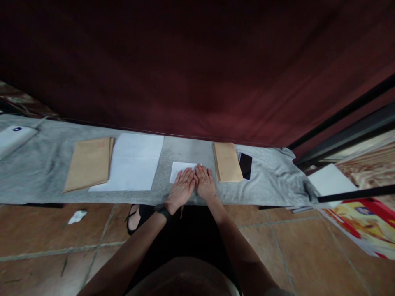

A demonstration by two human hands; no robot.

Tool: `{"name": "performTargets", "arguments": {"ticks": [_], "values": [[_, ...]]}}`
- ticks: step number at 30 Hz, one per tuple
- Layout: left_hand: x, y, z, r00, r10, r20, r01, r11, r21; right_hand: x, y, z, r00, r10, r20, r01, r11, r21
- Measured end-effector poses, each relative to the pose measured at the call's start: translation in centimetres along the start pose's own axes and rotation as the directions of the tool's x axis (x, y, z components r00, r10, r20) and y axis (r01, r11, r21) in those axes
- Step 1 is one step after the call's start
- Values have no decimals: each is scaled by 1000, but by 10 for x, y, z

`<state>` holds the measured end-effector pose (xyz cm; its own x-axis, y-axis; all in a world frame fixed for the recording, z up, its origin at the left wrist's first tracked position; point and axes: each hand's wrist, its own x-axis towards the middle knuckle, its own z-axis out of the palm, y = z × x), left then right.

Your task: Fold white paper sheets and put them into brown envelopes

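Observation:
A small white rectangle of paper (176,168), seemingly folded, lies on the grey cloth in front of me. My left hand (183,184) rests flat on it with the fingers stretched forward. Beside it, my right hand (204,181) also lies flat, touching the left at the thumbs and covering the paper's right end. To the left is a large white sheet (135,160), with a stack of brown envelopes (89,162) over its left edge. A second stack of brown envelopes (228,162) sits just right of my right hand.
A phone (246,166) lies partly beside the right-hand envelopes. The narrow table has a grey cloth (271,172) and backs onto a dark red curtain (197,82). A white device (15,137) with a cable stands far left. Black metal bars (345,115) cross at right, above a colourful box (367,224).

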<state>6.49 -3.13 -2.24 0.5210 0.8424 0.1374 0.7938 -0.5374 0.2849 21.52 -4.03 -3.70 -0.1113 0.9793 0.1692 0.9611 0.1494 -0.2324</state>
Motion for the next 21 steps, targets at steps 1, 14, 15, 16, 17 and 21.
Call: {"name": "performTargets", "arguments": {"ticks": [1, 14, 15, 16, 17, 21], "values": [[7, 3, 3, 1000, -10, 27, 10, 1000, -17, 0, 0, -1, 1000, 3, 11, -3, 1000, -8], [25, -16, 10, 993, -110, -32, 112, 992, 55, 3, -1, 5, 999, 41, -7, -41, 998, -39], [24, -18, 10, 992, -122, -39, 124, 990, 61, 3, -1, 5, 999, 44, -8, -44, 998, -39], [22, -20, 9, 990, -133, -44, 136, 989, 65, 3, -1, 5, 999, 45, -11, -46, 998, -37], [20, -22, 8, 988, -145, -51, 148, 987, 69, 3, -1, 5, 999, 46, -16, -46, 998, -33], [12, -29, 7, 977, -188, -98, 194, 979, 58, 3, -1, 6, 998, 45, -50, -46, 999, -16]]}}
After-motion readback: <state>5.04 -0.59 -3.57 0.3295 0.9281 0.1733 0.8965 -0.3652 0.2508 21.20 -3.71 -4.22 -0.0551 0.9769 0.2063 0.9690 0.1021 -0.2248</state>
